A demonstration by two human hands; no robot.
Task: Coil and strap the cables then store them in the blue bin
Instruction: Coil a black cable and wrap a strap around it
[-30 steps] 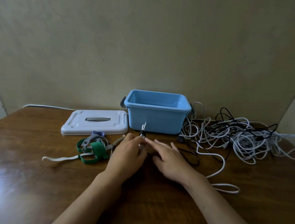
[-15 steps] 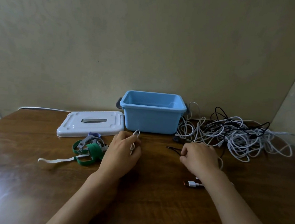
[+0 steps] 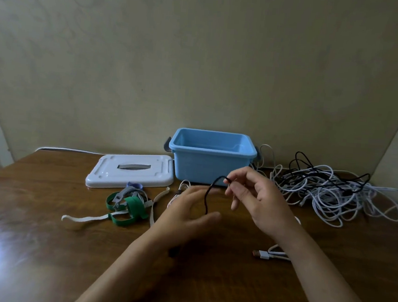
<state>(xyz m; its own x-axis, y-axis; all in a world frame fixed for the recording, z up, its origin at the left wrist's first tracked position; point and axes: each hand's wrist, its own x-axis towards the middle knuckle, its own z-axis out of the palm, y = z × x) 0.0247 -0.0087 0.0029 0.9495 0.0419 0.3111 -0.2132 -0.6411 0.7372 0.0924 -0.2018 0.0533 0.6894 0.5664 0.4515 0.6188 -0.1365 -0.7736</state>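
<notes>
Lifted since 0.5 s ago, right hand [image 3: 258, 200] pinches a black cable [image 3: 207, 196] before the blue bin [image 3: 213, 156], left hand [image 3: 186, 211] spread, empty, seemingly ready to coil it

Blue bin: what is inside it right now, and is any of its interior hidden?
The blue bin shows only bare blue inner walls; no cables appear inside. Its front wall hides the floor and lower interior, so something lying low there cannot be ruled out.
</notes>
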